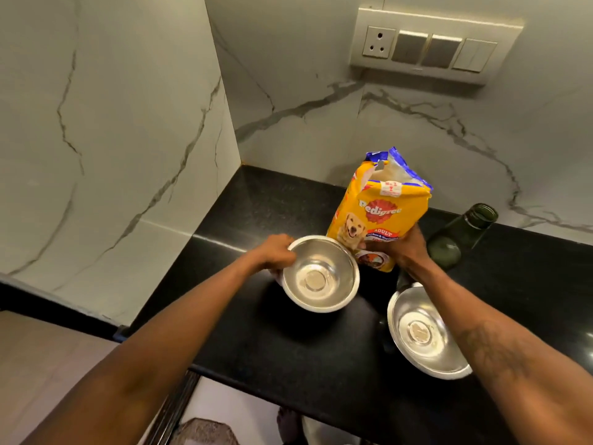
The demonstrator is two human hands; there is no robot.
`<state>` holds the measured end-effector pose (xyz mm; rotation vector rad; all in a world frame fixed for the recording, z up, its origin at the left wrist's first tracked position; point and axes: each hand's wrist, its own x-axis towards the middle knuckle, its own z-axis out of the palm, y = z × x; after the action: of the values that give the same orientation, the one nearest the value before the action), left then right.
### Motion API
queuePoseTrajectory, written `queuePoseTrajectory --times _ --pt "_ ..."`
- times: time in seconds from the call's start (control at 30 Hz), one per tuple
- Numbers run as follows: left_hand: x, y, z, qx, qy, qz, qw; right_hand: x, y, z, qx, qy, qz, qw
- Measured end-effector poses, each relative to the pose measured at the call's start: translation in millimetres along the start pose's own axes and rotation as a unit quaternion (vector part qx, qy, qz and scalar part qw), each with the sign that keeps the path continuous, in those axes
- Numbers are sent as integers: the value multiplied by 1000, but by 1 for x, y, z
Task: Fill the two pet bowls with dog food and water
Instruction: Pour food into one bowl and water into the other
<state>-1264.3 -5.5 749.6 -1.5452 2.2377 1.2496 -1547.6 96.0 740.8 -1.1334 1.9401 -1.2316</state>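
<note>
Two empty steel bowls are over the black counter [288, 364]. My left hand [276, 252] grips the left rim of the left bowl [324, 274], which looks lifted and slightly tilted. The right bowl [423, 335] rests near the counter's front edge, partly under my right forearm. My right hand [404, 248] holds the lower right side of a yellow dog food bag [378, 213], which stands upright with its top torn open. A dark green glass bottle [459, 236], uncapped, stands just right of the bag.
Marble walls close in the counter on the left and behind. A switch panel with a socket [426, 46] sits on the back wall. The counter's front edge drops to the floor, where a foot [288, 425] shows.
</note>
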Motion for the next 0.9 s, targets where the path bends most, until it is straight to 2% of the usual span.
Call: queuePoseTrajectory --times 0.13,0.27,0.4,0.63,0.73,0.9 --pt "-15 -26 -29 -186 -11 -75 980 4 9 9 -11 12 -2 1000" --pt "-24 -45 -37 -265 -3 -90 960 7 11 14 -27 9 -3 1000" --pt "-28 -49 -32 -309 -6 -83 947 -7 -3 22 -54 75 -4 996" --pt "-45 -49 -36 -332 10 -66 941 -24 -29 37 -145 131 -130 972" --pt "-53 -49 -36 -353 28 -64 933 -18 -34 35 -193 139 -224 945" --pt "-71 -41 -33 -374 51 -31 926 -3 -43 23 -227 188 -290 911"
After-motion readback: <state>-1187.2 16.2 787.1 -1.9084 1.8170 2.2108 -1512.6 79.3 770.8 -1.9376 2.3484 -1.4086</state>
